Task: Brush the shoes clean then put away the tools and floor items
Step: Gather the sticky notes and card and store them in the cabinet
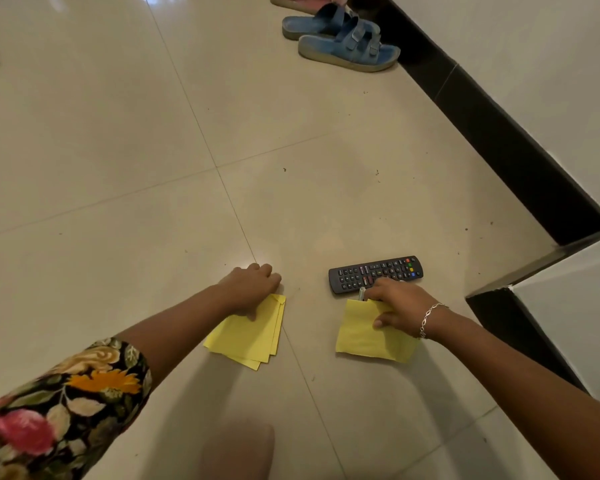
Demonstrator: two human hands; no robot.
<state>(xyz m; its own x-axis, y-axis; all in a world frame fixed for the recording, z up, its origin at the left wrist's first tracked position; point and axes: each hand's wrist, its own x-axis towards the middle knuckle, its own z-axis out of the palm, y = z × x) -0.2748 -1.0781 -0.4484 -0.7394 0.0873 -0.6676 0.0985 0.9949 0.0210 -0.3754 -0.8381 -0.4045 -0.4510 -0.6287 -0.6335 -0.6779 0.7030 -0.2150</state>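
No legible text anywhere. Remote control point(375, 274) on floor: buttons carry markings, too small and blurred to read; only coloured keys show, red, green, yellow, blue. Yellow paper sheets point(248, 336) and point(371, 336): blank faces. Blue sandals point(347, 43): no brand visible.

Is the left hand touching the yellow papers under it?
Touching. The head view shows the left hand pressed down on the top edge of the yellow paper stack, its thumb lying across the sheets on the floor.
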